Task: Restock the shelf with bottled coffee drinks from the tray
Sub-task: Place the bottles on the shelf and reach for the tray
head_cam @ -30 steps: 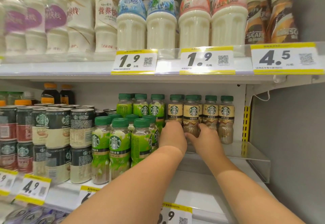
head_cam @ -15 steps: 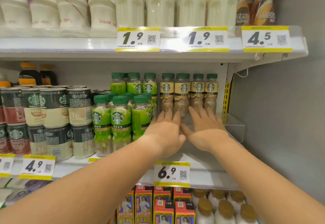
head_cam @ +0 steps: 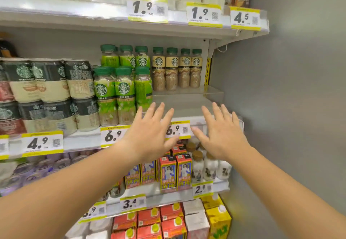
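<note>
Notes left hand (head_cam: 149, 137) and right hand (head_cam: 223, 139) at frame centre, fingers (head_cam: 160, 111) spread wide, holding nothing, before shelf (head_cam: 187, 103) edge. Finds four coffee bottles (head_cam: 177, 70) upright at shelf rear, centre-right, beside green bottles (head_cam: 123, 92).

I see a row of four coffee bottles (head_cam: 177, 69) standing at the rear of the middle shelf (head_cam: 179, 104), near its right end and well back from its front edge. Just left of them stand more bottles (head_cam: 122, 90), one row behind another, the nearer row at the front edge. Further left are cans (head_cam: 50, 96) stacked two high. My left hand (head_cam: 149, 135) and right hand (head_cam: 222, 137) hover side by side, apart, before the shelf's front lip. Cartons (head_cam: 168, 173) and small bottles (head_cam: 210, 165) sit on the shelf below.
</note>
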`<state>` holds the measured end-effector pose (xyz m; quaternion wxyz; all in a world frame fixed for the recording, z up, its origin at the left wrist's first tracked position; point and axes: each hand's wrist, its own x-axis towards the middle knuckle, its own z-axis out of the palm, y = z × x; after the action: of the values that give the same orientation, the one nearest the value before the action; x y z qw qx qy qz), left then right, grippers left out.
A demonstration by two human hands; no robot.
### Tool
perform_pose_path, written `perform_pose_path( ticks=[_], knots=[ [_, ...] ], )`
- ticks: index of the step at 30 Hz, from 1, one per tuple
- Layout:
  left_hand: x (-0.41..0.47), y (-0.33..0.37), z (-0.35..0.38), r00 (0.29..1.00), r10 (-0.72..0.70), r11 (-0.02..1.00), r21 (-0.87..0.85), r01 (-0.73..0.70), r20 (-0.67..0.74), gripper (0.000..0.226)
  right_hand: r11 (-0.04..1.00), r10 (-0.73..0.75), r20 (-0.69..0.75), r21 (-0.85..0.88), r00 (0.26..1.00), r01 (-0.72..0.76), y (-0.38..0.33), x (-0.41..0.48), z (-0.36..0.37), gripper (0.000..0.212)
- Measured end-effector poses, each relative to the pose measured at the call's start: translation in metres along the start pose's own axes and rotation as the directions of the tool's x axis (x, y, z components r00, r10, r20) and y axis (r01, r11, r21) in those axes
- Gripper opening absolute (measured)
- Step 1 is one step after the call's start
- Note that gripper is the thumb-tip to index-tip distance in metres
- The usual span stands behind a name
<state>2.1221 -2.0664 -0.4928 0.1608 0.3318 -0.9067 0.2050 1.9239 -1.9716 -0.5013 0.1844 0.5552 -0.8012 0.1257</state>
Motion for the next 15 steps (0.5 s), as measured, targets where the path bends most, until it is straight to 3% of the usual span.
perform_pose_path(
  ticks=[6,10,12,15],
  knots=[
    [-0.059,0.001,0.036,0.993,0.114,0.993,0.029,-0.113,-0.011,0.081,0.998,0.02,-0.013,-0.059,1.0,-0.021,-0.019,-0.082,0.024,0.088],
    [-0.087,0.005,0.062,0.968,0.226,0.973,-0.016,-0.229,-0.113,0.076,0.997,0.053,-0.029,-0.052,0.998,-0.054,-0.029,-0.126,0.058,0.083],
    [-0.108,0.018,0.085,0.956,0.26,0.96,-0.07,-0.271,-0.14,0.075,0.996,0.061,0.005,-0.068,0.998,-0.06,-0.028,-0.151,0.087,0.081],
    [-0.146,0.037,0.132,0.968,0.242,0.95,-0.185,-0.251,-0.071,0.072,0.996,0.075,0.12,-0.051,0.99,-0.069,-0.028,-0.184,0.133,0.083]
  ],
)
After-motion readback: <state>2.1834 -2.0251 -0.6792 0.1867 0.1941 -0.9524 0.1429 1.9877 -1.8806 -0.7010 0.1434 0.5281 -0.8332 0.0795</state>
